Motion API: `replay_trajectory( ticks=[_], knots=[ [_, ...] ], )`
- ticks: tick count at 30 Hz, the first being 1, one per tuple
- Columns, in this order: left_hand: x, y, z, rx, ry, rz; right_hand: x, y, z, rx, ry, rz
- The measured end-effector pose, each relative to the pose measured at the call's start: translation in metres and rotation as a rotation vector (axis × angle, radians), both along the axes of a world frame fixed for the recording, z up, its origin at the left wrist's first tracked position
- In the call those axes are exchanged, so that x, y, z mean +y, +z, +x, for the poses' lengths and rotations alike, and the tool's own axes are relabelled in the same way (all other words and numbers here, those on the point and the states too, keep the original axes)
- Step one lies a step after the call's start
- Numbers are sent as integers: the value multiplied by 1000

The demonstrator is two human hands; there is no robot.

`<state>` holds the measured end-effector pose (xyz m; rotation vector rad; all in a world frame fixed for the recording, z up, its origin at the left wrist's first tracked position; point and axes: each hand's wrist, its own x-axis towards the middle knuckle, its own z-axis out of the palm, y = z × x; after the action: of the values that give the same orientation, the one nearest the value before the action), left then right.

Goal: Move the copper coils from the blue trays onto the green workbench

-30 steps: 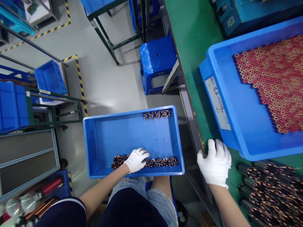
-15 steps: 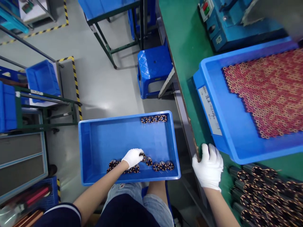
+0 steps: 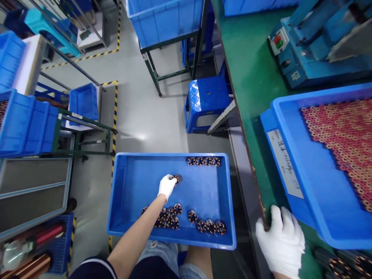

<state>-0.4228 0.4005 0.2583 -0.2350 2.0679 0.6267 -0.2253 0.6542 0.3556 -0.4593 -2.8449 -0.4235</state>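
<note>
My white-gloved left hand (image 3: 167, 186) pinches a wound motor stator (image 3: 177, 178), a dark ring with copper windings, above the middle of a long blue bin (image 3: 139, 178). Along the bin's far wall stands a short row of stators (image 3: 199, 161). Near its close side sits a cluster of more stators (image 3: 166, 217), partly hidden behind my left forearm. To the right of that cluster is another small row of stators (image 3: 210, 226). My right hand (image 3: 280, 242), also gloved, lies on the edge of the green workbench (image 3: 242, 69) with fingers stretched out and nothing in it.
On the workbench, a labelled blue bin (image 3: 290, 143) holds many pinkish-red tubes (image 3: 343, 131). Dark wound stators (image 3: 338, 263) lie beside it. Behind stands a blue machine (image 3: 305, 58) with red and green buttons. A blue stool (image 3: 207, 99) and racks with bins stand beyond.
My left hand has moved from the near-side cluster toward the bin's middle, carrying a stator. The view has shifted, and my right hand stays on the workbench edge.
</note>
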Motion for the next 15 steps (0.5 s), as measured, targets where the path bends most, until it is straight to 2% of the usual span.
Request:
replay_trajectory(
  ticks=[4, 8, 10, 12, 13, 15],
  knots=[
    [-20, 10, -8, 144, -277, -186, -1, 1, 0, -4, 1, 9],
    [-38, 24, 7, 116, -534, -253, 0, 0, 4, -6, -23, -14],
    [-34, 32, 22, 133, -664, -168, 0, -2, 6, -8, -33, -33],
    [-17, 36, 41, 103, -817, 16, 1, -3, 8, -13, -46, -44],
    [-6, 36, 51, 59, -886, 112, 1, -4, 8, -17, -50, -45],
    [16, 32, 72, -38, -949, 200, 1, -5, 9, -22, -52, -43]
  ],
)
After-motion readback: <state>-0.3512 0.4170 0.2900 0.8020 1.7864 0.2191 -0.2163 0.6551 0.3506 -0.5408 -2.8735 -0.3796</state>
